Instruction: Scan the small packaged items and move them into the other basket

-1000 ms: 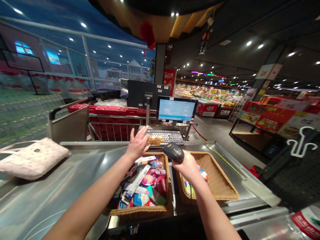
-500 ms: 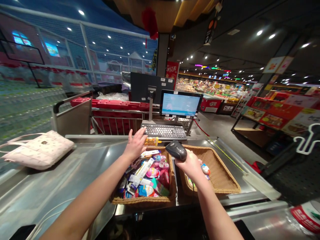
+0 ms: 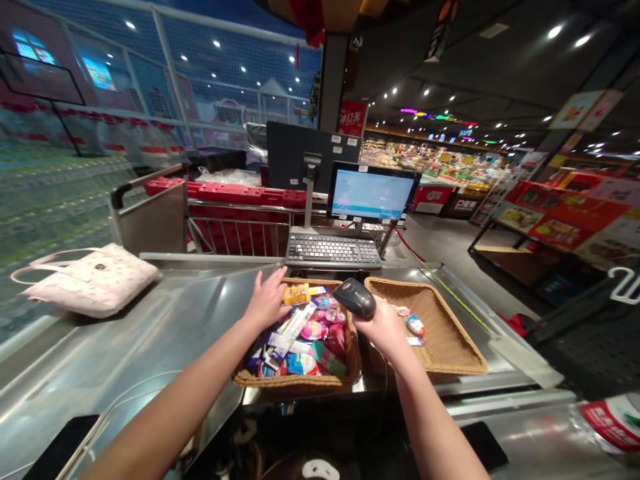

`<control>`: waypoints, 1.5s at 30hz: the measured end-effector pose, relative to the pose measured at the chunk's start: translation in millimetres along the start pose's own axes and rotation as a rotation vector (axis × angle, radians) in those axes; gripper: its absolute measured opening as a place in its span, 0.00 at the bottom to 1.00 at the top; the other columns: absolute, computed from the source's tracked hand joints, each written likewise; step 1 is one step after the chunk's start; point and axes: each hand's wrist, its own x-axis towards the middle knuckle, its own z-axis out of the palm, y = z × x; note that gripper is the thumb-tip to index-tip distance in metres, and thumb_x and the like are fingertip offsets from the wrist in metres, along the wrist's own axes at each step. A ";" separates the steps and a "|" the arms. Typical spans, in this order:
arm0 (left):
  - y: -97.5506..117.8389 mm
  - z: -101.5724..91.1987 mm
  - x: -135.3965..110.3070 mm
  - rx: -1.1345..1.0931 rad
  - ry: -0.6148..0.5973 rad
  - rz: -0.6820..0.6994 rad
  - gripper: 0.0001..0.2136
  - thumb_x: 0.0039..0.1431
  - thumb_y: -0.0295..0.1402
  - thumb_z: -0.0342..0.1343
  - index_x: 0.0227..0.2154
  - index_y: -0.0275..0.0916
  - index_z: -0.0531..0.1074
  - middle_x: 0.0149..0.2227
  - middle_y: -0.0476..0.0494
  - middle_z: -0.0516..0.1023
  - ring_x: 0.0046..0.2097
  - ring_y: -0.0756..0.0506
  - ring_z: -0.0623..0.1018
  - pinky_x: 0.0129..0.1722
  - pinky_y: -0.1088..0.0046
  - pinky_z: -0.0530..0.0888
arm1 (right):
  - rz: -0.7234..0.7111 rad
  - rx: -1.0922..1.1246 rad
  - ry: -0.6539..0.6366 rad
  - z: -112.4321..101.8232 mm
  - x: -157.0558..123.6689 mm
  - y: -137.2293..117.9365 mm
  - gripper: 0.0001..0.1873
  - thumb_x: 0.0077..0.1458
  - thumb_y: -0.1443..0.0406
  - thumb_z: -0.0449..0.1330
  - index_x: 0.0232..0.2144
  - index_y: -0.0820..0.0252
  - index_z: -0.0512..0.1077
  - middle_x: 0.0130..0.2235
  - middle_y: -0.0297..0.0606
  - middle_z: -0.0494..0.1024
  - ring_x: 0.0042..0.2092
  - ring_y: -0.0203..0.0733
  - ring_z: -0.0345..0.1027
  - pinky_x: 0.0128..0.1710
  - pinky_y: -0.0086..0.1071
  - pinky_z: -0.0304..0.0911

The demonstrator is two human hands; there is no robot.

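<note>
The head-worn camera looks forward and down from just above the person's left hand [image 3: 267,300] and right hand [image 3: 385,327], its wide lens bending the edges. The steel checkout desk [image 3: 125,320] lies close below, with the left wicker basket [image 3: 300,381] and right wicker basket [image 3: 440,327] near the centre. Farther off, the keyboard [image 3: 333,252] and monitor [image 3: 370,192] stand at 12 o'clock, the netted fence [image 3: 200,73] at 11 o'clock, and the distant shop aisle [image 3: 440,160] at 1 o'clock.
</note>
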 end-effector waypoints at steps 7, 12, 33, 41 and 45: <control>-1.7 16.4 -15.6 -0.042 -0.123 -0.057 0.17 0.53 0.44 0.57 0.38 0.36 0.77 0.63 0.26 0.62 0.63 0.31 0.64 0.63 0.38 0.45 | 0.020 0.047 0.006 4.1 -3.7 12.1 0.03 0.42 0.66 0.60 0.24 0.59 0.70 0.28 0.36 0.77 0.31 0.42 0.70 0.31 0.30 0.60; -2.2 7.8 -17.7 -0.067 -0.159 -0.092 0.23 0.56 0.52 0.52 0.39 0.36 0.78 0.63 0.26 0.62 0.63 0.30 0.63 0.61 0.35 0.48 | 0.050 0.083 0.005 3.6 -9.4 27.4 0.03 0.43 0.66 0.59 0.26 0.59 0.70 0.29 0.36 0.77 0.32 0.43 0.71 0.33 0.32 0.62; 241.4 61.1 139.0 -0.325 -0.228 0.425 0.16 0.57 0.40 0.57 0.45 0.38 0.75 0.63 0.31 0.63 0.65 0.33 0.61 0.63 0.42 0.54 | 0.317 0.030 0.416 -133.2 -69.5 162.2 0.13 0.42 0.58 0.61 0.29 0.60 0.74 0.33 0.41 0.79 0.35 0.47 0.73 0.37 0.37 0.67; 335.4 134.4 178.4 -0.316 -0.435 0.730 0.17 0.58 0.28 0.51 0.49 0.45 0.74 0.62 0.38 0.66 0.64 0.37 0.63 0.62 0.45 0.55 | 0.315 0.025 0.407 -154.5 -64.0 201.3 0.09 0.43 0.63 0.60 0.30 0.59 0.73 0.33 0.38 0.78 0.36 0.45 0.70 0.39 0.37 0.66; 352.5 170.0 184.0 -0.383 -0.399 0.873 0.17 0.61 0.37 0.51 0.52 0.47 0.72 0.62 0.43 0.67 0.65 0.39 0.63 0.64 0.52 0.53 | 0.266 0.064 0.379 -160.7 -61.7 218.0 0.07 0.43 0.65 0.60 0.29 0.60 0.74 0.33 0.39 0.77 0.37 0.45 0.70 0.41 0.37 0.65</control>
